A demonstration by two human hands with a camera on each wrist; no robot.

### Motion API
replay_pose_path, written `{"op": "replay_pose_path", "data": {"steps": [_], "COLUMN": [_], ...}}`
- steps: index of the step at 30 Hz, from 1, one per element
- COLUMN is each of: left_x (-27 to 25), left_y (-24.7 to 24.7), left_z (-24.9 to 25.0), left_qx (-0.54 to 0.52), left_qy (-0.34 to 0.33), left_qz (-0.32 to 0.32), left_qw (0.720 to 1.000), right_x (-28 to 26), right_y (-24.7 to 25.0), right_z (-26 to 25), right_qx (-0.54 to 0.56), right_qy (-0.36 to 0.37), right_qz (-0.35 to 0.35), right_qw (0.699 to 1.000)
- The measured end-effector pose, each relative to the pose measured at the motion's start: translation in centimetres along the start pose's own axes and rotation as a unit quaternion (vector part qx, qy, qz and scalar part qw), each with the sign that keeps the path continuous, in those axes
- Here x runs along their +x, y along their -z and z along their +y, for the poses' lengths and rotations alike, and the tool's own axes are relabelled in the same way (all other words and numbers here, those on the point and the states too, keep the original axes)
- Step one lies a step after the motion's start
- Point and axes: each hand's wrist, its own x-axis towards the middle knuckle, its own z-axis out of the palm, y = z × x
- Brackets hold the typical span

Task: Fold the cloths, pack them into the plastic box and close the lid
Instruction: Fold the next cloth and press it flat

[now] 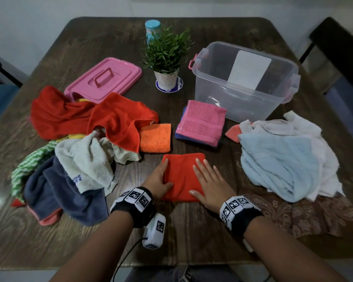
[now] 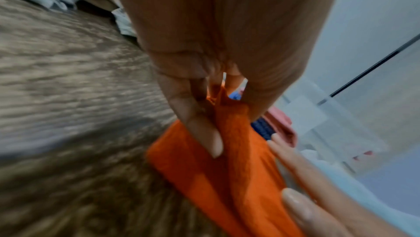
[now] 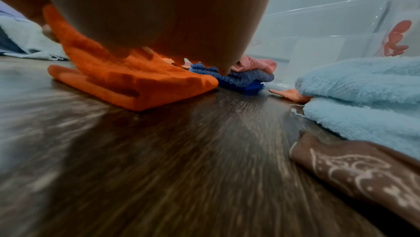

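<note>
A folded red-orange cloth (image 1: 181, 176) lies on the table near its front edge. My left hand (image 1: 167, 174) pinches its left edge, thumb on top. The left wrist view shows that edge (image 2: 229, 115) rising between thumb and fingers. My right hand (image 1: 204, 180) lies flat on the cloth's right half, fingers straight. The clear plastic box (image 1: 212, 92) stands open at the back right. Its pink lid (image 1: 104, 78) lies at the back left. A folded pink cloth on a blue one (image 1: 202, 122) sits in front of the box. A folded orange cloth (image 1: 156, 138) lies beside them.
Unfolded red (image 1: 114, 119), grey (image 1: 86, 159) and navy (image 1: 59, 196) cloths are heaped at the left. Light blue (image 1: 277, 161), white (image 1: 318, 143) and brown patterned (image 1: 306, 216) cloths lie at the right. A potted plant (image 1: 167, 58) and a bottle (image 1: 152, 27) stand at the back.
</note>
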Motion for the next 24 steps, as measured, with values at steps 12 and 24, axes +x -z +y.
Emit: {"op": "replay_pose_path", "data": {"steps": [12,24], "left_x": [0.2,1.3], "left_y": [0.2,-3.8], "left_z": [-0.2,-1.2], "left_qx": [0.161,0.334], "left_qy": [-0.049,-0.047], "left_qz": [0.062,-0.027], "left_qw": [0.984,0.941], "right_x": [-0.2,2.1], "right_y": [0.1,-1.9], "right_z": [-0.5,-1.5], "right_qx": [0.003,0.007], "right_qy": [-0.014,-0.047], "right_qz": [0.003,-0.021], "right_qw": [1.000,0.999]}}
